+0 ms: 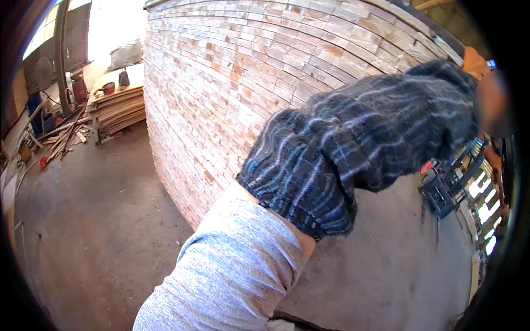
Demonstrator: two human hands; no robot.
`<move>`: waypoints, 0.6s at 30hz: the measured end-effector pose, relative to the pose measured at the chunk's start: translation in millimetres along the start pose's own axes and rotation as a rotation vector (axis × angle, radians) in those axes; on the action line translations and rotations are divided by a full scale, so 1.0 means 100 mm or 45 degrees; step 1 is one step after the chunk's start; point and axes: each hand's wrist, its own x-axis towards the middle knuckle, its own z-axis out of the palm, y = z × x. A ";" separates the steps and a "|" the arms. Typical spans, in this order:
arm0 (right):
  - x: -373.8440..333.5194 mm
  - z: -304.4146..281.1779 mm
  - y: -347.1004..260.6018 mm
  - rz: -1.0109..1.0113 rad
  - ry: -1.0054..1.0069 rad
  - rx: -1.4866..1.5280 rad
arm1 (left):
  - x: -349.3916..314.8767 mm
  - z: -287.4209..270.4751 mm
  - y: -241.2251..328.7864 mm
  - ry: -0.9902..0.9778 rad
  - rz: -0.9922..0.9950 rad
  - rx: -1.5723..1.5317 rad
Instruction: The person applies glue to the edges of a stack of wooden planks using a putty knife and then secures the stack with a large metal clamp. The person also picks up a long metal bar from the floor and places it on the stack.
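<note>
My left arm rises from the lower edge and reaches across to the upper right. It wears a light grey sleeve (pixel 226 270) and a dark plaid sleeve cover (pixel 375 127) over the forearm. At the far right rim, my left hand (pixel 476 63) shows only in part, in an orange glove beside the top edge of a tall timber stack (pixel 221 83). Its fingers are cut off and smeared by a blurred round patch, so their grip is hidden. The stack's face is made of many pale wood ends laid like bricks. My right hand cannot be made out.
Low piled boards (pixel 118 113) stand at the left with a red container (pixel 109 87) and a dark bag (pixel 123 77) on top. Scrap wood (pixel 66 138) lies beside them on the concrete floor (pixel 105 220). Dark blue machinery (pixel 441 190) stands at the right.
</note>
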 end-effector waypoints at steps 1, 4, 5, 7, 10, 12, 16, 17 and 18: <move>-0.04 0.02 0.06 -0.086 0.044 0.246 | -0.02 -0.02 0.03 0.023 0.011 0.004; 0.20 0.33 0.55 -0.300 0.094 0.609 | -0.23 -0.01 -0.04 0.147 0.035 0.107; 0.33 0.46 0.74 -0.320 0.152 0.580 | -0.34 -0.07 -0.07 0.224 0.066 0.134; 0.21 0.61 1.05 -0.361 0.316 0.442 | -0.56 0.20 0.05 0.527 0.158 0.084; 0.18 0.76 1.04 -0.607 0.584 0.343 | -1.26 0.03 0.27 0.804 0.220 -0.145; 0.04 0.59 0.84 -1.063 0.704 0.059 | -2.03 -0.15 0.57 0.601 0.075 -0.207; -0.29 0.48 0.33 -1.293 0.754 0.033 | -3.88 -0.44 1.36 0.082 -0.633 -0.301; -0.36 0.51 0.17 -1.339 0.752 0.052 | -4.38 -0.51 1.58 0.003 -0.859 -0.321; -0.41 0.58 -0.01 -1.389 0.755 0.079 | -4.78 -0.74 1.80 -0.114 -1.115 -0.279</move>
